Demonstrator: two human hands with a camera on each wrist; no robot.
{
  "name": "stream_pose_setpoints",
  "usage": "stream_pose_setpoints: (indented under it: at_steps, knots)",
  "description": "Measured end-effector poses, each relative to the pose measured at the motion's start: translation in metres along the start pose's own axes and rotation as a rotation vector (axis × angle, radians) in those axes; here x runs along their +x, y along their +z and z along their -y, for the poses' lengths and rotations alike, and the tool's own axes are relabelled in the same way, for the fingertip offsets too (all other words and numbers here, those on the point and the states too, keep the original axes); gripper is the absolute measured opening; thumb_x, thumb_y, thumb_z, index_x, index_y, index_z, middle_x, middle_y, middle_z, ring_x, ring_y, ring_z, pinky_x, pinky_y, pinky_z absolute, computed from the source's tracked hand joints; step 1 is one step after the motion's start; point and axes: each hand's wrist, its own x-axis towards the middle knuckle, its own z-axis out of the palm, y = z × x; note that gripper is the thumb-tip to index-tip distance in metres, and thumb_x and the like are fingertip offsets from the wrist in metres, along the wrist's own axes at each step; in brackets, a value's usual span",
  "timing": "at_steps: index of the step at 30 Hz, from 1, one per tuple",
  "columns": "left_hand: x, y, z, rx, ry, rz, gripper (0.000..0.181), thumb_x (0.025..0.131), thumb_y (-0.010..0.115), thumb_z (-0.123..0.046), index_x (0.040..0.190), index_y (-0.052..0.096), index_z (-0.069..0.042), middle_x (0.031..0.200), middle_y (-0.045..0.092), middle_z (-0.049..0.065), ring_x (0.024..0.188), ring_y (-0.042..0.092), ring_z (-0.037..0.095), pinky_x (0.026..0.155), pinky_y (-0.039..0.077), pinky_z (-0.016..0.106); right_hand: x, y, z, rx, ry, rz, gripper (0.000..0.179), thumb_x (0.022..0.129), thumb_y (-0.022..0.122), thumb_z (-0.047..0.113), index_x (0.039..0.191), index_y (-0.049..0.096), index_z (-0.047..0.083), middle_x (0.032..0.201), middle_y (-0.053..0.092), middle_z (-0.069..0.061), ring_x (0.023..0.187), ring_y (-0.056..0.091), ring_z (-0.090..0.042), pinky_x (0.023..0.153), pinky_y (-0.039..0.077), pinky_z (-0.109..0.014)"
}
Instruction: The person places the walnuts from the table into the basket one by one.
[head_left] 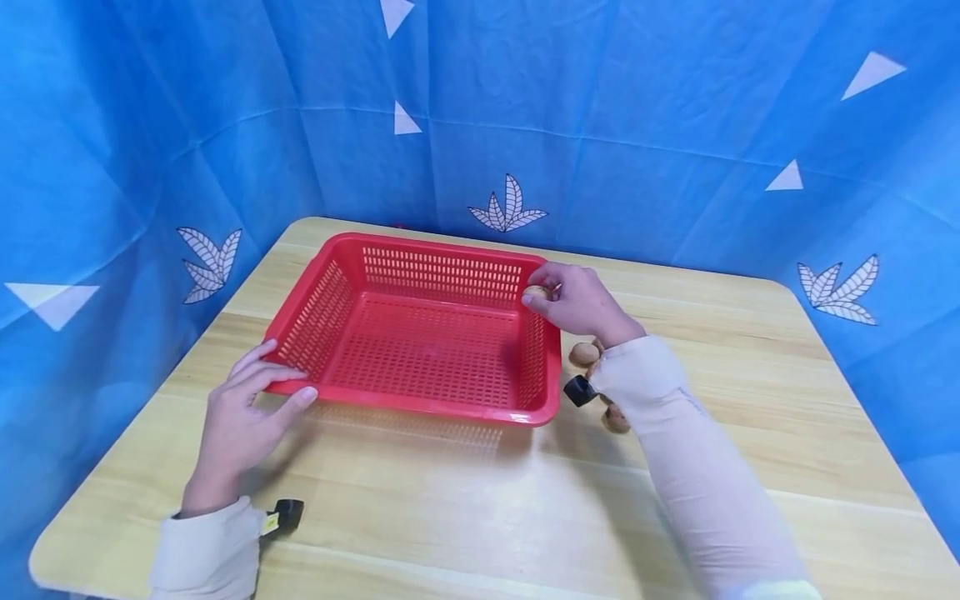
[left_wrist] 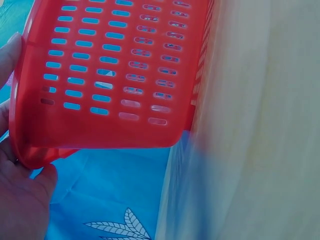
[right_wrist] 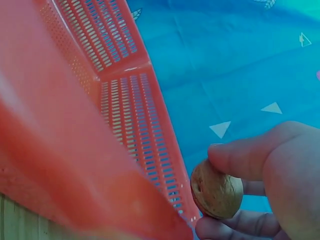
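A red plastic basket (head_left: 427,342) with slotted walls stands on the wooden table. My left hand (head_left: 243,412) grips its near left corner, fingers over the rim and thumb at the front edge; the left wrist view shows that hand (left_wrist: 22,195) at the rim from outside. Between thumb and fingers of my right hand (head_left: 581,300) is a walnut (head_left: 537,292), held at the basket's right rim near the far corner. Up close in the right wrist view, the pinched walnut (right_wrist: 217,190) is brown and whole, beside the rim. The basket's visible floor holds nothing.
Several more walnuts (head_left: 585,354) lie on the table (head_left: 450,517) just right of the basket, partly hidden beneath my right forearm. A blue patterned curtain (head_left: 637,100) hangs behind the table and along its sides.
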Motion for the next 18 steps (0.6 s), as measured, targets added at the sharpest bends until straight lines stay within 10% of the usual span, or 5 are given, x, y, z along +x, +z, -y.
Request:
stream_pose_setpoints:
  at_steps: [18]
  knots:
    - [-0.002,0.000,0.001,-0.014,0.005,-0.015,0.023,0.068,0.084,-0.003,0.089,0.073,-0.003,0.091,0.070,0.016,0.127,0.047,0.030,0.095,0.032,0.012,0.018,0.015,0.026,-0.007,-0.001,0.069,0.022,0.090,0.069,0.022,0.106,0.063,0.007,0.080,0.059,-0.007,0.074,0.053,-0.023,0.069,0.045,-0.035]
